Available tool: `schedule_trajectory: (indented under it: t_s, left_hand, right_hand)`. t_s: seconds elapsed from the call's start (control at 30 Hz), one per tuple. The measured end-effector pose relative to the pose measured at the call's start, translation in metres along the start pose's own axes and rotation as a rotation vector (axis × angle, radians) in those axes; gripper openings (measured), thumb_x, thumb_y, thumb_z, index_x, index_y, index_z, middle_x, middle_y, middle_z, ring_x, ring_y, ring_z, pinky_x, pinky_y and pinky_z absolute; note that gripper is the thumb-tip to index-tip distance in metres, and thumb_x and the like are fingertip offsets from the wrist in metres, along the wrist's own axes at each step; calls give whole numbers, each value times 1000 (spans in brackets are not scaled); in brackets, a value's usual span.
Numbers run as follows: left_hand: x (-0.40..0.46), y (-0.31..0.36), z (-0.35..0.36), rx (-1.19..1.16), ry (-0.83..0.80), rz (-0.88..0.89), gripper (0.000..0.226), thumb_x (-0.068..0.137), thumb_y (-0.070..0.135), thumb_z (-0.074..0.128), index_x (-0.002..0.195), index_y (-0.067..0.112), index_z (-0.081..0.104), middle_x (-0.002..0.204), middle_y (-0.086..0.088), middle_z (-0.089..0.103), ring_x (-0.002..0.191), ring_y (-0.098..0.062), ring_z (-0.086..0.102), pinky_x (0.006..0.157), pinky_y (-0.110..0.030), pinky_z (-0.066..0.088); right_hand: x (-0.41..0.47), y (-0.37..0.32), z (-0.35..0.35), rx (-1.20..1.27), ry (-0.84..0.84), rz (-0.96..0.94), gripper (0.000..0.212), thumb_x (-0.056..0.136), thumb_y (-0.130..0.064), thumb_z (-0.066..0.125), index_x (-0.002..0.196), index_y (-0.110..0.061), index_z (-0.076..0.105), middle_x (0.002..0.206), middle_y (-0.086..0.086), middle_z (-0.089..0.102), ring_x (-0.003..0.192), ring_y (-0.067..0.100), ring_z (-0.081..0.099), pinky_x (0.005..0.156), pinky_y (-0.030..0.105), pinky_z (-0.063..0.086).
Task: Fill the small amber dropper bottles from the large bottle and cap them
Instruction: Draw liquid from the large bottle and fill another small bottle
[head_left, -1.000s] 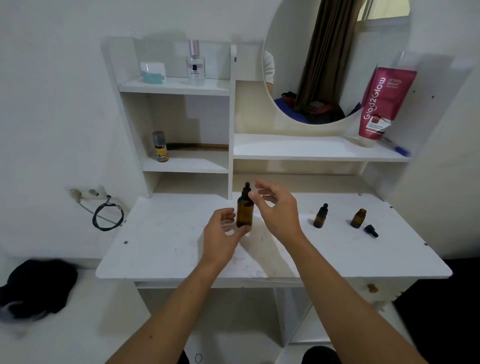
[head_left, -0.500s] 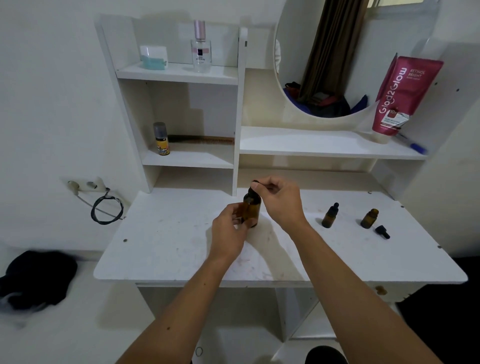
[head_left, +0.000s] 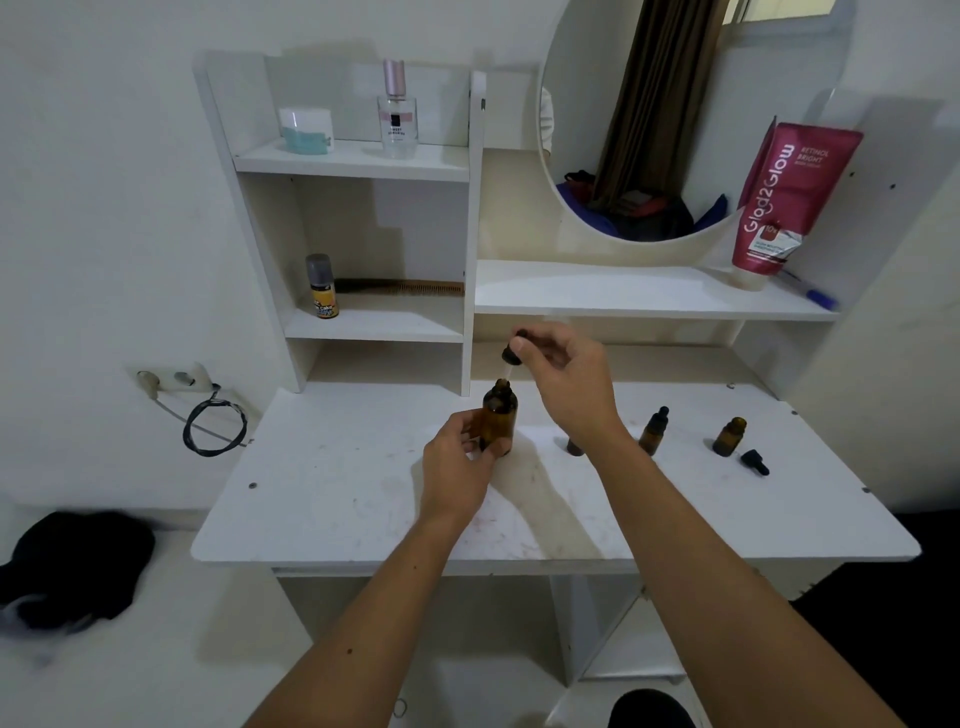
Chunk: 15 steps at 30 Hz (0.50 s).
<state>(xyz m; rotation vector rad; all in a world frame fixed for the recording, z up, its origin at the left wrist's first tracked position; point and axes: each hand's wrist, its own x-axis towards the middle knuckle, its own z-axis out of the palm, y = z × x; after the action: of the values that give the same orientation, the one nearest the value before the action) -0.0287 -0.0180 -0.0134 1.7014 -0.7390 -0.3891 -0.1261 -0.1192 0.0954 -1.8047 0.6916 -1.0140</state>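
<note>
The large amber bottle (head_left: 500, 420) stands upright near the middle of the worktop (head_left: 337, 499), its neck open. The left hand (head_left: 457, 467) grips its lower body from the 7 o'clock side, fingers curled round the glass. The right hand (head_left: 563, 379) pinches the black bulb of the dropper cap (head_left: 511, 351) between thumb and fingertips, straight above the bottle mouth at 12 o'clock; the pale pipette hangs down from the cap and its tip appears to sit just above or just inside the neck, and which of the two cannot be told.

The relation that matters is the line from this dropper to the open small amber bottle (head_left: 729, 436), which stands upright at about 3 o'clock from the large one, well apart, its own black cap (head_left: 754, 461) lying on the worktop just beside it. Between them stands a capped small dropper bottle (head_left: 653, 431), and another small bottle (head_left: 574, 446) is mostly hidden behind the right wrist. The right hand is the nearer to the open bottle, so the loaded pipette would probably travel rightward, kept vertical, passing over the capped bottle without brushing it.
</note>
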Motion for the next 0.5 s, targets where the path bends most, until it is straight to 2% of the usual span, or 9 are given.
schedule_trajectory:
  t_s: [0.13,0.2,0.3,0.37,0.5]
  left_hand:
    - [-5,1,0,-21,24,-37,60,84,29,86,136,19,58,127,6,66,112,-14,65,101,-29,55]
    - [-11,3,0,-10,71,-43,61,82,30,88,133,20,56,121,7,65,105,-12,65,91,-21,55]
    - [-29,8,3,-32,156,-60,52,80,28,90,118,23,55,105,4,65,88,-13,64,72,-10,51]
    - [-44,11,11,-58,133,-54,47,81,29,89,113,23,56,100,6,64,85,-11,64,66,-7,50]
    - [-63,23,41,-124,-5,-37,42,81,25,88,113,23,60,97,6,66,85,-10,65,69,-6,51]
  right_hand:
    - [2,-14,-12,97,56,-45,17,101,-14,71,117,-16,76,106,-9,79,101,0,75,92,13,55]
    - [2,-20,-21,137,91,-68,18,101,-13,70,119,-13,75,108,-4,80,104,6,76,96,20,58]
    - [-1,-24,-38,178,146,-104,19,101,-10,70,120,-9,74,110,2,79,104,11,77,98,25,59]
    - [-6,-23,-52,178,180,-121,21,101,-11,69,121,-8,74,112,3,78,106,12,76,100,27,59]
    - [-20,-16,-87,154,236,-120,19,101,-12,70,119,-12,75,112,1,79,109,12,76,102,29,59]
